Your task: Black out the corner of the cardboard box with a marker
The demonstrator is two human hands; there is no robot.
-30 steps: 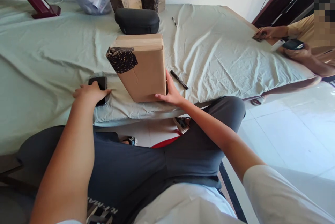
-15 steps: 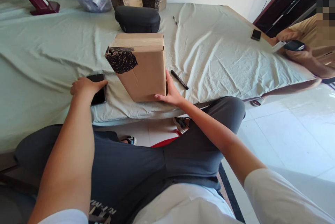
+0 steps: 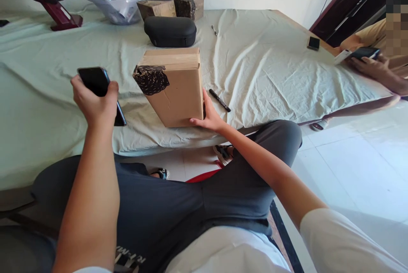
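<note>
My left hand (image 3: 95, 100) is closed around a smartphone (image 3: 94, 81) with a dark screen, thumb along its right edge. The phone is tilted, and its lower end shows to the right of my wrist. A brown cardboard box (image 3: 183, 94) stands on the cloth-covered table, its left corner scribbled over in black. Gripping the lower right corner of the box is my right hand (image 3: 210, 113), with the thumb on the front face and the fingers along the side. A black marker (image 3: 219, 100) lies just right of that hand.
Behind the box sit a black hard case (image 3: 170, 31), two small cartons (image 3: 189, 6) and a clear plastic basket (image 3: 119, 11) of odds and ends. A dark red stand (image 3: 65, 20) is at the back left. Another person's hands (image 3: 372, 64) hold a dark device near a second phone (image 3: 313, 43).
My left hand has taken up the phone from the cloth, raising and tilting it. My right hand keeps its grip on the box. The whole view has shifted slightly.
</note>
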